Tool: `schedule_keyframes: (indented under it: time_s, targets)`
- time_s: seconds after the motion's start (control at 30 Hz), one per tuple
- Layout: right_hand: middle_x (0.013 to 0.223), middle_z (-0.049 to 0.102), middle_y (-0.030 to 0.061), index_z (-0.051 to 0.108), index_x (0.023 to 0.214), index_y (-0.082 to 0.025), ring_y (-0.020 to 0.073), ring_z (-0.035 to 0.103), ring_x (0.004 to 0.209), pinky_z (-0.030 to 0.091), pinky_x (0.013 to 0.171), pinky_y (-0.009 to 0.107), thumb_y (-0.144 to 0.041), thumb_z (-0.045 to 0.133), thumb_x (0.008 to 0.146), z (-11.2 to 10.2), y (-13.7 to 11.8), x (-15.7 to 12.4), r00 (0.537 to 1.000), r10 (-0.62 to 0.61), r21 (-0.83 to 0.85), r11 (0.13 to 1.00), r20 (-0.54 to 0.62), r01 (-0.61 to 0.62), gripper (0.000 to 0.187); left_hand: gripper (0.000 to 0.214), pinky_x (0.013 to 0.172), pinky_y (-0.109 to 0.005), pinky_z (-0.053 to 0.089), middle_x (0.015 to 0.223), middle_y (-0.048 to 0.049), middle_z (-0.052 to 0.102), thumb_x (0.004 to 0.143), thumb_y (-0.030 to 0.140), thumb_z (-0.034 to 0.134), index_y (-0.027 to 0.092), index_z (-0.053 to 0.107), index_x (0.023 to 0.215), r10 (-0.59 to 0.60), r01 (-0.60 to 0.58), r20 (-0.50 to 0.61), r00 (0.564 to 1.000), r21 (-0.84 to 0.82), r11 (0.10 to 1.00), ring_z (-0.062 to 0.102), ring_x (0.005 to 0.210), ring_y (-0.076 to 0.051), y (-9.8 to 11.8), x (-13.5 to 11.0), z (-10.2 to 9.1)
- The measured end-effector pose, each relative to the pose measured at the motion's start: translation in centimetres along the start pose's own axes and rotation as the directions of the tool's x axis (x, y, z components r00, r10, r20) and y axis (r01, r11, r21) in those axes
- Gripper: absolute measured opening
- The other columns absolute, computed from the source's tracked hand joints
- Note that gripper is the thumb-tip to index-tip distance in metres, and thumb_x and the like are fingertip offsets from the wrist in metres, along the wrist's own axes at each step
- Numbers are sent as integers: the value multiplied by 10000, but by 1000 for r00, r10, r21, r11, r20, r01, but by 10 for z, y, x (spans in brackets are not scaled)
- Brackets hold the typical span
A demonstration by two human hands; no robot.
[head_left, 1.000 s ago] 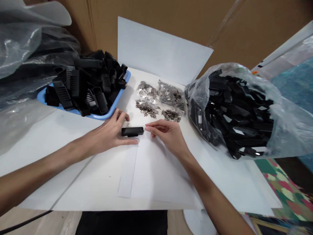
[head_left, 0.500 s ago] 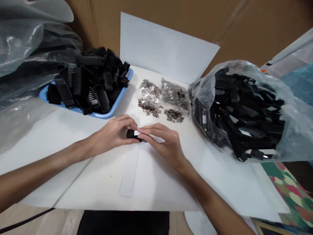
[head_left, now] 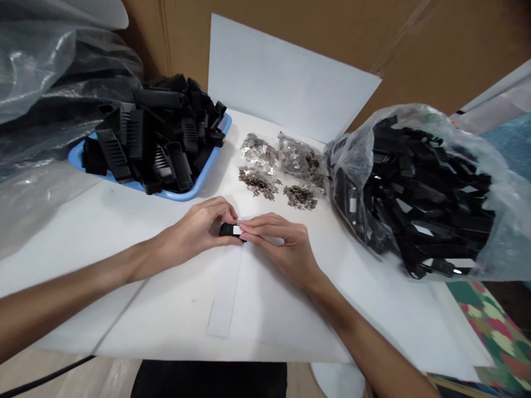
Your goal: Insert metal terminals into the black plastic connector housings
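Observation:
A small black plastic piece point(head_left: 227, 229) with a white patch on its upper face is held in front of me, over the table's middle. My left hand point(head_left: 211, 224) is closed around its left end, thumb on the near side and fingers on the far side. At the other end, my right hand point(head_left: 277, 237) pinches it, its fingertips touching the edge of the white patch. The fingers cover both ends of the piece. Under it, a white paper strip point(head_left: 222, 315) lies on the white table point(head_left: 166, 326).
To the left, a blue basket point(head_left: 199, 185) is heaped with ribbed black plastic parts point(head_left: 139, 135). Small metal clips point(head_left: 301, 197) lie in piles near clear bags point(head_left: 296, 155). On the right, a large clear bag point(head_left: 352, 160) holds black pieces point(head_left: 431, 188), several with white patches. A white board point(head_left: 286, 77) leans behind.
The view has shifted slightly. Both hands still hold the black plastic piece, which is tilted a little differently, and the right fingertips lie flatter over the white patch.

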State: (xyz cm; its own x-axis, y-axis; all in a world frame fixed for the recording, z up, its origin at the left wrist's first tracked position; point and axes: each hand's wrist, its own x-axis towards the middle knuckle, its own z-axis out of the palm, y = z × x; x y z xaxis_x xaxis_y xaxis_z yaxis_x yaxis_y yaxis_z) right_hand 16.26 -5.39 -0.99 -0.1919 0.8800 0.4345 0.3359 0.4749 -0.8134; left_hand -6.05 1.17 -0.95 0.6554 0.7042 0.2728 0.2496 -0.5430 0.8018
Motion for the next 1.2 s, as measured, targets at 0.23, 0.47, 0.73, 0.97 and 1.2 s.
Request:
schedule_keyframes:
  time_s: [0.23, 0.47, 0.73, 0.97, 1.2]
  targets:
    - [1052, 840, 41, 851, 1002, -300, 221, 756, 962, 639, 876, 422, -168, 762, 961, 7, 1, -2, 996, -84, -141, 987, -5, 83, 165, 310, 780, -296, 545, 1025, -48, 707, 909, 407, 814, 197, 596, 841, 27, -26, -9, 1000, 13, 1000, 687, 872, -181, 2, -1, 0]
    - [1259, 767, 84, 834, 1056, -287, 246, 706, 1185, 633, 955, 418, -300, 737, 999, -9, -9, 5, 999, -30, -263, 964, 35, 39, 113, 262, 726, -284, 524, 980, -35, 683, 929, 417, 777, 203, 629, 900, 0, -2, 27, 1000, 70, 998, 661, 832, -181, 7, 2, -5]
    - [1005, 708, 97, 760, 984, -200, 197, 653, 677, 584, 725, 405, -402, 601, 1029, -72, 47, 0, 948, 25, -638, 734, -318, -234, 261, 193, 911, -352, 578, 1138, -81, 725, 1004, 294, 712, 236, 763, 1180, 172, -175, 32, 984, 161, 971, 702, 1049, -233, 9, -3, -1]
    - [952, 700, 75, 735, 908, -209, 229, 682, 770, 557, 791, 416, -284, 613, 997, -77, 50, -6, 958, 83, -583, 778, -275, -235, 169, 227, 889, -344, 579, 1133, -87, 729, 979, 193, 742, 210, 751, 1206, 279, -271, -10, 960, 198, 942, 690, 1024, -213, 12, -1, -1]
    - [948, 673, 70, 697, 867, -203, 208, 645, 798, 571, 785, 395, -258, 647, 951, -83, 51, -2, 931, 135, -480, 826, -339, -295, 112, 271, 868, -352, 535, 1085, -42, 814, 946, 338, 804, 262, 793, 1206, 287, -258, -51, 957, 308, 916, 604, 984, -231, 19, 3, -5]
